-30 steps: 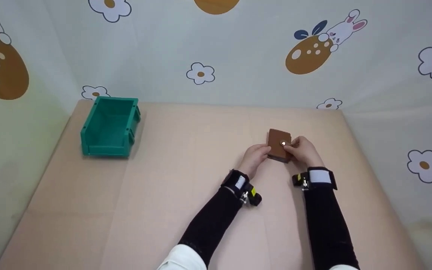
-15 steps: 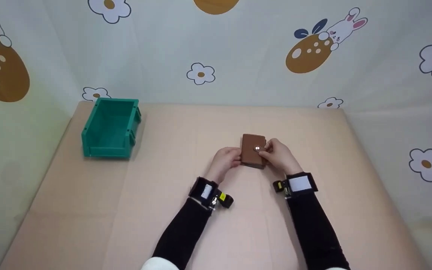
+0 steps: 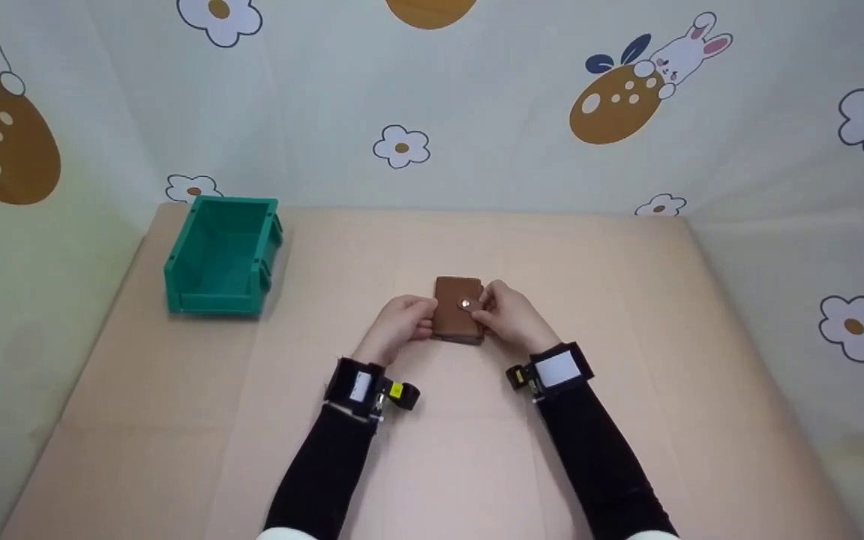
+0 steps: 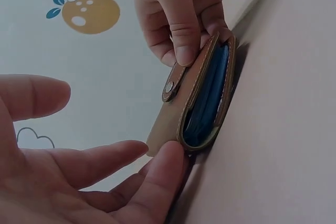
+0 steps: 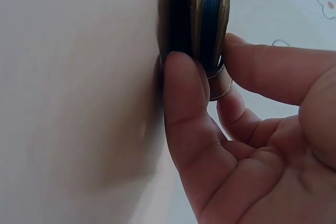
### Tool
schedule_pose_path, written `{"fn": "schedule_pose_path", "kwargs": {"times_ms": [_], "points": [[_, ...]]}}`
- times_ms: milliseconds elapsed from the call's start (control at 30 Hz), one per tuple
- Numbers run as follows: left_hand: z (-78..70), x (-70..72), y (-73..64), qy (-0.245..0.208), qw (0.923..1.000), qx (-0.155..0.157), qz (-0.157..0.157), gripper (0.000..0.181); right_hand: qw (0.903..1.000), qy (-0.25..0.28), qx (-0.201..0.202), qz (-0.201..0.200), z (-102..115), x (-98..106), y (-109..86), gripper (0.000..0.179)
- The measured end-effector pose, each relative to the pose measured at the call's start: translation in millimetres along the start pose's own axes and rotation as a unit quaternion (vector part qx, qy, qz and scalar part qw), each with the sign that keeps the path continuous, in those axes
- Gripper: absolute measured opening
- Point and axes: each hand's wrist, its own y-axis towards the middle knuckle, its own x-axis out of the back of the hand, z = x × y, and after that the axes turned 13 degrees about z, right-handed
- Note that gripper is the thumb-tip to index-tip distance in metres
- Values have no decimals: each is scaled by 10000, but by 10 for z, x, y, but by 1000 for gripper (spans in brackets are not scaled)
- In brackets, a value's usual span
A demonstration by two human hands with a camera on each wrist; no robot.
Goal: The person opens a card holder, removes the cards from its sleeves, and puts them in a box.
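A brown leather card wallet (image 3: 456, 309) with a snap strap (image 4: 170, 83) is between my two hands, close over the table. Blue inner sleeves (image 4: 207, 106) show at its near end in the left wrist view. With thumb and fingers, my right hand (image 3: 511, 317) pinches the wallet's strap side; the thumb (image 5: 273, 69) lies on the cover and a finger (image 5: 184, 85) is at the underside. On the spine side, my left hand (image 3: 400, 322) touches the wallet with extended fingertips (image 4: 168, 158), while its thumb stands away from the cover.
At the back left of the beige table (image 3: 327, 247) stands a green open-front bin (image 3: 214, 304). Patterned curtains (image 3: 492, 165) with rabbits and flowers rise behind the table and along both sides.
Both hands and the wallet have moved left across the table, from the right side to near the middle. The wallet has turned slightly and now stands straighter in the head view. The bin stayed put.
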Motion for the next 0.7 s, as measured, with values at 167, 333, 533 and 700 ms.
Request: {"fn": "schedule_pose_path", "kwargs": {"times_ms": [167, 333, 533, 700], "points": [[5, 107, -106, 275, 9996, 42, 5, 35, 9998, -145, 145, 7, 99, -101, 18, 20], [1, 152, -157, 534, 9985, 121, -97, 33, 9995, -198, 263, 20, 170, -152, 26, 19], [15, 142, -154, 1718, 9843, 182, -368, 36, 9988, -360, 318, -45, 222, -175, 41, 17], [53, 114, -111, 3138, 9465, 17, -748, 35, 9981, -519, 307, -88, 249, -192, 53, 16]]}}
